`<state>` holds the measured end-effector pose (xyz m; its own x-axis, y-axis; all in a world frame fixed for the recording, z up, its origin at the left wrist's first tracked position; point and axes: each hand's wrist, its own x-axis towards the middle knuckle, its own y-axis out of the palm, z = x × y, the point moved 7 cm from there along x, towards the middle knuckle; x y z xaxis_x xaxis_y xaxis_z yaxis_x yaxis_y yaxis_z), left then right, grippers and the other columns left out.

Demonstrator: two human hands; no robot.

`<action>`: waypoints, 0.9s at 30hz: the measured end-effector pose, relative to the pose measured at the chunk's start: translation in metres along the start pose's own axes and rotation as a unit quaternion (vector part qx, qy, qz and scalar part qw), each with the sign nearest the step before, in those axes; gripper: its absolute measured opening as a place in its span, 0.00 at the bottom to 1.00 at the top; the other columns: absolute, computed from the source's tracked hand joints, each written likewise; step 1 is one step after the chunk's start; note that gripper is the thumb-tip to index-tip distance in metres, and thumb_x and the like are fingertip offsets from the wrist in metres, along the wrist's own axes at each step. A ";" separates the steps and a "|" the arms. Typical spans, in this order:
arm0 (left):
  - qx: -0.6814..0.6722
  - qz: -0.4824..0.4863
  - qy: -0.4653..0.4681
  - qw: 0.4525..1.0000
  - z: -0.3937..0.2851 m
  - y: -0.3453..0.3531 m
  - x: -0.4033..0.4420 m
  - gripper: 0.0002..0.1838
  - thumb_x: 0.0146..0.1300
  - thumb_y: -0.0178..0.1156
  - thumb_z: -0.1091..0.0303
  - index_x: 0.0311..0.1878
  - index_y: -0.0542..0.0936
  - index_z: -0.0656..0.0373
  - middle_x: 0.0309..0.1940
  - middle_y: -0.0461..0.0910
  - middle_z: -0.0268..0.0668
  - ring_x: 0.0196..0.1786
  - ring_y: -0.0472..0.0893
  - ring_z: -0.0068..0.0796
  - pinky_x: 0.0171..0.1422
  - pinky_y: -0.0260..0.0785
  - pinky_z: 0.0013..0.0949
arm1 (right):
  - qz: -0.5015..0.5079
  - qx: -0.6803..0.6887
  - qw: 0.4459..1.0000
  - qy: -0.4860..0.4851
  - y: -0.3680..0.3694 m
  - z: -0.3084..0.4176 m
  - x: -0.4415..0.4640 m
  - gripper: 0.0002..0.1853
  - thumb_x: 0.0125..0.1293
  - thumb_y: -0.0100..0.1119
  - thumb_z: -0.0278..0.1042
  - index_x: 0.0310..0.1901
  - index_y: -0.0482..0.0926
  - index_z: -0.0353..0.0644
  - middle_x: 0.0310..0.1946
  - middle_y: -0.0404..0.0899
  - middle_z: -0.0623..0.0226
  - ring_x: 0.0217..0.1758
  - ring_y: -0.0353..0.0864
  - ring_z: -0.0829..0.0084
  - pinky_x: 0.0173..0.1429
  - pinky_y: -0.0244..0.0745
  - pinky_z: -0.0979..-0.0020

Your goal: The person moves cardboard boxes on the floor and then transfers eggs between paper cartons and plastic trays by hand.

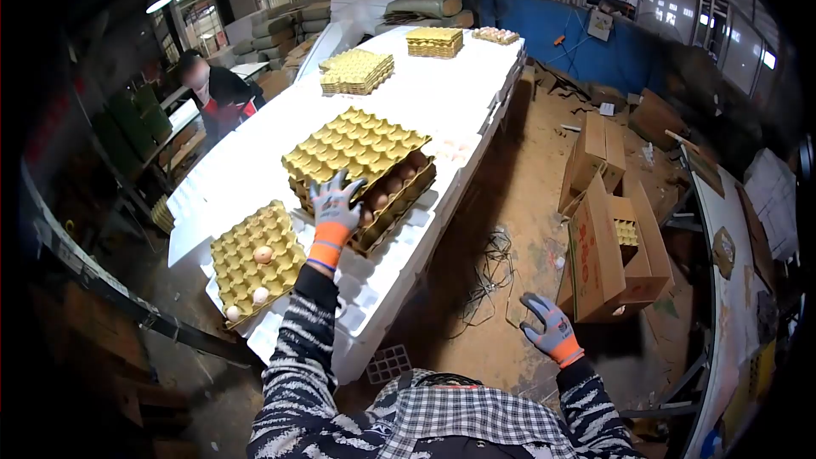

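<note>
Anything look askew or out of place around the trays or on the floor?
Yes. The top tray by the left hand looks askew, with eggs showing past its edge. A tangle of dark cord lies loose on the floor, where it could perhaps catch feet.

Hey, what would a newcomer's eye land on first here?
Probably the largest yellow tray stack on the white table, eggs showing in its side, the left hand at its edge. Nearer left, a tray holds three eggs; on the floor at right stands an open cardboard box.
</note>
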<state>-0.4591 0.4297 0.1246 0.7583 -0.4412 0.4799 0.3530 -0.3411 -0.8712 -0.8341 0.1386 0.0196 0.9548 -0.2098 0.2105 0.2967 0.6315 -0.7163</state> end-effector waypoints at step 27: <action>-0.171 -0.016 -0.034 0.985 -0.129 0.034 0.100 0.33 0.48 0.74 0.62 0.60 0.78 0.58 0.59 0.77 0.40 0.59 0.75 0.47 0.66 0.64 0.53 | -0.126 -0.287 0.912 -0.266 -0.154 -0.114 0.551 0.39 0.41 0.61 0.15 0.61 0.78 0.49 0.58 0.78 0.59 0.62 0.75 0.52 0.69 0.68 0.57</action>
<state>-0.4418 0.2671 0.1567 0.7886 -0.3739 0.4881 0.1804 -0.6182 -0.7650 -0.3555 -0.1591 0.1702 0.7760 0.1935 0.6003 0.5960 0.0866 -0.7983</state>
